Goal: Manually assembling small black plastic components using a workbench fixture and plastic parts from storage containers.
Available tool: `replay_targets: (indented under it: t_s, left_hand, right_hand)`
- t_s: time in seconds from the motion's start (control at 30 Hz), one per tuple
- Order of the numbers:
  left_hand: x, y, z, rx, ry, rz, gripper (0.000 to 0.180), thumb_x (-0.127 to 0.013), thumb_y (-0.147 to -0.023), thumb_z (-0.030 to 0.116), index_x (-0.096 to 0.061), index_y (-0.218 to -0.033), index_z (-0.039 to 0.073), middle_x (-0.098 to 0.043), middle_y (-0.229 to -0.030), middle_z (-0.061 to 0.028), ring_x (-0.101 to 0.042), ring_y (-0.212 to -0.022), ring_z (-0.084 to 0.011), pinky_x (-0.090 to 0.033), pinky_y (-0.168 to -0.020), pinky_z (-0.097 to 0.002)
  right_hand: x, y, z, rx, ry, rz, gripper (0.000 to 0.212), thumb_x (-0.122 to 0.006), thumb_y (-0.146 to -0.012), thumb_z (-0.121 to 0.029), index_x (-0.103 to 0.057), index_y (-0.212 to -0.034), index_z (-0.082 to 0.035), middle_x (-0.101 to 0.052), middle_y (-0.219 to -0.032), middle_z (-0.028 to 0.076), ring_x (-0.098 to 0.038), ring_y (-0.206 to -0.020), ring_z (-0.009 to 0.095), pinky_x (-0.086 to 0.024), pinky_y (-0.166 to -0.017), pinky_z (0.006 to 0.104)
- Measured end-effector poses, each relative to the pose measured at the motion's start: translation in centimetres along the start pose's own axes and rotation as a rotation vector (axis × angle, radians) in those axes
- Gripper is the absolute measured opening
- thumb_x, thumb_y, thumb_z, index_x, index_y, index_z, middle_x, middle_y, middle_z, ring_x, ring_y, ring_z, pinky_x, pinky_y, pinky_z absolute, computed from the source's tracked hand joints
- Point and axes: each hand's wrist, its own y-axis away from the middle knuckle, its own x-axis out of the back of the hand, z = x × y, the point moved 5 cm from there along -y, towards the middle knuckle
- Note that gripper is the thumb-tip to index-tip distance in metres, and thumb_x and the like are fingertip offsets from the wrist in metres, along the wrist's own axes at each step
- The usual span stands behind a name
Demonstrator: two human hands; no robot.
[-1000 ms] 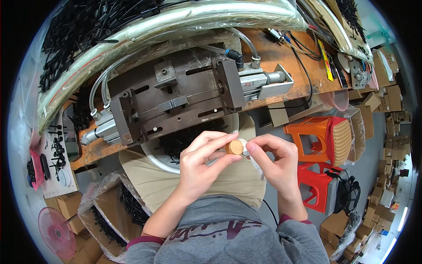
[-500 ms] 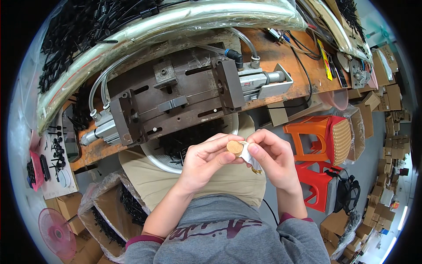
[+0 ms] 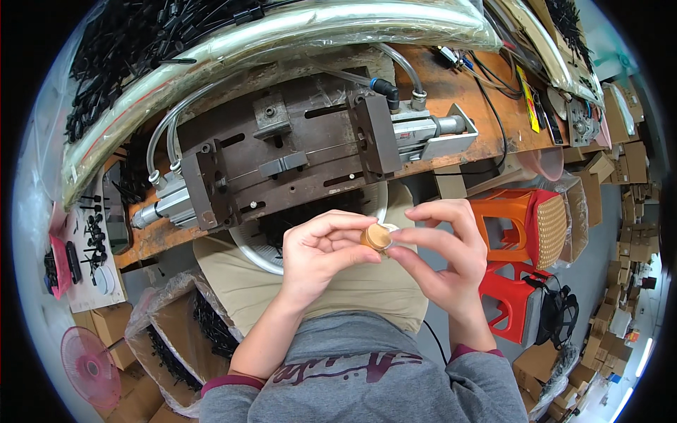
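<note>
A small round tan piece with a flat face, like a little roll [image 3: 376, 236], is held over my lap. My left hand [image 3: 317, 254] pinches it between thumb and fingers. A bit of pale material shows at its right edge. My right hand [image 3: 448, 257] is close at that edge, thumb and one fingertip by the rim, index finger raised and fingers apart. Whether those tips touch the piece is hard to see. Beyond both hands is a dark metal fixture [image 3: 243, 169] with air cylinders at its two ends.
Under the fixture, a white basket [image 3: 257, 259] holds black parts. The wooden bench [image 3: 458, 99] carries hoses, cables and a plastic-covered heap of black parts [image 3: 162, 56]. Orange [image 3: 493, 218] and red [image 3: 504, 296] stools stand at right. A lined carton [image 3: 176, 331] and pink fan [image 3: 92, 366] are at left.
My right hand's fingers have spread and its index finger has lifted. The white strip it pinched no longer hangs below the fingers. The view has shifted slightly.
</note>
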Motion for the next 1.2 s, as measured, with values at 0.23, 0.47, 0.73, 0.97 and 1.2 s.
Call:
replay_targets:
  t_s: [0.23,0.47,0.73,0.97,1.2]
  left_hand:
    - [-0.5,0.2,0.9,-0.042,-0.073,-0.060,0.032,-0.071,-0.075,-0.016,-0.068,-0.106,-0.009,-0.065,-0.111,-0.0189,-0.070,-0.095,-0.0271,-0.062,-0.082,-0.0330]
    - [-0.5,0.2,0.9,-0.050,-0.078,-0.051,0.033,-0.071,-0.074,-0.017,-0.068,-0.106,-0.009,-0.065,-0.110,-0.0200,-0.070,-0.093,-0.0272,-0.062,-0.080,-0.0327]
    - [-0.5,0.3,0.9,-0.032,-0.039,-0.069,0.033,-0.069,-0.076,-0.017,-0.067,-0.108,-0.009,-0.064,-0.112,-0.0190,-0.069,-0.097,-0.0282,-0.062,-0.085,-0.0339]
    - [-0.4,0.3,0.6,-0.033,-0.034,-0.057,0.032,-0.068,-0.076,-0.018,-0.068,-0.107,-0.009,-0.064,-0.113,-0.0194,-0.069,-0.098,-0.0278,-0.061,-0.085,-0.0337]
    - [-0.4,0.3,0.6,-0.013,-0.021,-0.052,0.032,-0.069,-0.076,-0.018,-0.068,-0.107,-0.008,-0.064,-0.112,-0.0193,-0.069,-0.098,-0.0270,-0.061,-0.086,-0.0339]
  right_hand:
    - [0.3,-0.5,-0.7,0.145,0.114,-0.116,0.025,-0.083,-0.065,-0.011,-0.075,-0.088,-0.012,-0.065,-0.094,0.001,-0.061,-0.083,0.020,-0.043,-0.074,0.0333]
    - [0.2,-0.3,-1.2,0.216,0.182,-0.099,0.024,-0.081,-0.065,-0.009,-0.074,-0.088,-0.008,-0.066,-0.087,0.000,-0.062,-0.079,0.018,-0.039,-0.073,0.0315]
    - [0.1,-0.3,-0.9,0.213,0.122,-0.089,0.024,-0.081,-0.065,-0.008,-0.074,-0.088,-0.008,-0.066,-0.087,0.001,-0.062,-0.076,0.017,-0.040,-0.070,0.0306]
    - [-0.1,-0.3,-0.8,0.206,0.119,-0.101,0.024,-0.082,-0.066,-0.012,-0.075,-0.088,-0.008,-0.066,-0.084,0.001,-0.062,-0.075,0.017,-0.041,-0.068,0.0318]
    - [0.0,-0.6,-0.9,0.222,0.091,-0.109,0.023,-0.082,-0.066,-0.011,-0.074,-0.088,-0.007,-0.066,-0.084,0.001,-0.061,-0.074,0.017,-0.041,-0.067,0.0307]
